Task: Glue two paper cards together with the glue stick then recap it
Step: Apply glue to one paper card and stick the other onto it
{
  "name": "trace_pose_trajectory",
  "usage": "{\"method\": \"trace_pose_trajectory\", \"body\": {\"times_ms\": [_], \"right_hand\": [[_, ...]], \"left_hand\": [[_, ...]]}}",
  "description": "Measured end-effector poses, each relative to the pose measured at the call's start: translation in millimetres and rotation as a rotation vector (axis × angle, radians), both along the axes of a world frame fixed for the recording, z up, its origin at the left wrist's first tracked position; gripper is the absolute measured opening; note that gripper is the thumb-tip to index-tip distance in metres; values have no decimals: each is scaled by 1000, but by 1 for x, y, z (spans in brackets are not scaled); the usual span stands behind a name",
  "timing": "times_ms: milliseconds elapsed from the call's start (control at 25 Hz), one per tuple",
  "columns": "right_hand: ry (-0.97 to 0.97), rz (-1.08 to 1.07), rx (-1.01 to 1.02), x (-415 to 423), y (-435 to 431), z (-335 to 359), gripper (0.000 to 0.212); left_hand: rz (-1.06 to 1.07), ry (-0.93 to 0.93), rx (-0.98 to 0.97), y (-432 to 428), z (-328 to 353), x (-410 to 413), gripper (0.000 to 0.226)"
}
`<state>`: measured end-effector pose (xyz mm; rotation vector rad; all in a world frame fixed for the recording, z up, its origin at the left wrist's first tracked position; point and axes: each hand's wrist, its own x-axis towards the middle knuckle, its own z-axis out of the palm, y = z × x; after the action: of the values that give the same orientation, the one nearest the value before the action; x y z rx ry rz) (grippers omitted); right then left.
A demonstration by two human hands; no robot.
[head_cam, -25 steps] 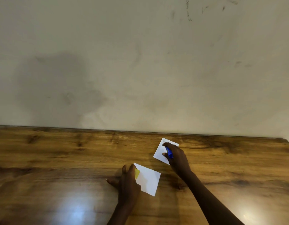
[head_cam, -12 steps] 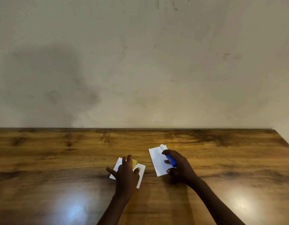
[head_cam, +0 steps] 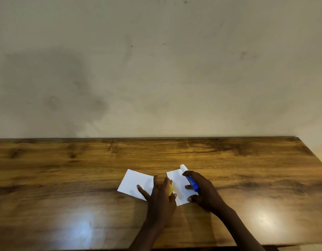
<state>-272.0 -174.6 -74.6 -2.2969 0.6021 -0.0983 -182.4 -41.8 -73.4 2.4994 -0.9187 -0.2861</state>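
Note:
Two white paper cards lie side by side on the wooden table (head_cam: 66,169). The left card (head_cam: 133,182) is partly under my left hand (head_cam: 160,198), whose fingers spread over its right edge while the yellow cap (head_cam: 171,189) is tucked between thumb and palm. The right card (head_cam: 177,187) lies under my right hand (head_cam: 201,191), which grips the blue glue stick (head_cam: 192,182). The stick is uncapped, its white glue tip pointing away from me past the card's far edge.
A plain stained wall rises behind the table's far edge. The table's right edge runs diagonally at the far right (head_cam: 315,154), and the near edge shows at the bottom. Bright light reflections sit on the wood on both sides of my arms.
Both cards were drawn nearer to me and now lie side by side. My left hand slid to the left card's right edge; my right hand now rests over the right card.

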Motion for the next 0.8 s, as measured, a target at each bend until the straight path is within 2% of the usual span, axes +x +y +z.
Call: {"method": "trace_pose_trajectory", "body": {"times_ms": [160, 280, 480, 560, 600, 720, 800], "right_hand": [[35, 10, -28, 0, -4, -4, 74], [24, 29, -24, 2, -8, -6, 78], [-40, 24, -18, 4, -10, -4, 74], [-166, -38, 26, 3, -6, 1, 66], [-248, -91, 50, 2, -3, 5, 59], [-459, -282, 230, 0, 12, 20, 32], [-568, -393, 410, -4, 25, 29, 30]], "left_hand": [[-74, -86, -4, 1, 9, -4, 50], [-131, -272, 34, 6, 18, -8, 57], [-132, -184, 176, 16, 23, -5, 53], [-94, -37, 121, 16, 22, -6, 43], [-39, 65, 62, 13, 22, -6, 48], [130, 389, -240, 7, 31, -7, 33], [241, 615, -462, 7, 44, -7, 31]]}}
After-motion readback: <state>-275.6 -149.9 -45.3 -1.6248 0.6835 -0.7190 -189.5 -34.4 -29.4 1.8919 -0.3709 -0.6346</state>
